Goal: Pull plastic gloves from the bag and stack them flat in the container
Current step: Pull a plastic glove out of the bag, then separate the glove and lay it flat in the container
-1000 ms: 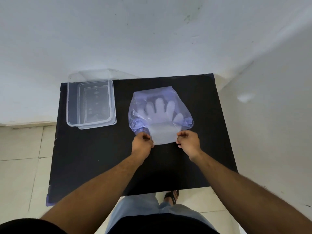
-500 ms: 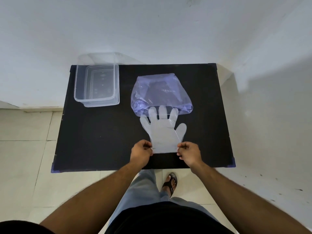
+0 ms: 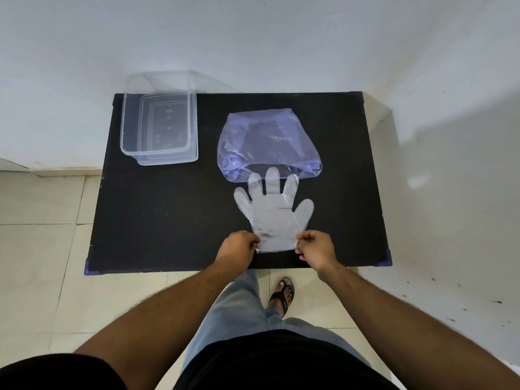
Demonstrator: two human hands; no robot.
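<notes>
A clear plastic glove [image 3: 272,212] lies flat on the black table [image 3: 168,220], fingers pointing away from me, its fingertips just at the mouth of the bluish plastic bag [image 3: 267,142]. My left hand [image 3: 237,249] pinches the glove's left cuff corner. My right hand [image 3: 316,247] pinches the right cuff corner. The transparent rectangular container [image 3: 159,128] stands at the table's far left corner, and nothing shows inside it.
The table stands against a white wall, with another wall close on the right. Its near edge is just behind my hands. Tiled floor, my leg and a sandalled foot [image 3: 282,295] lie below it.
Both hands drew the glove toward me out of the bag, so that it now lies almost fully outside on the table. The bag stayed in place.
</notes>
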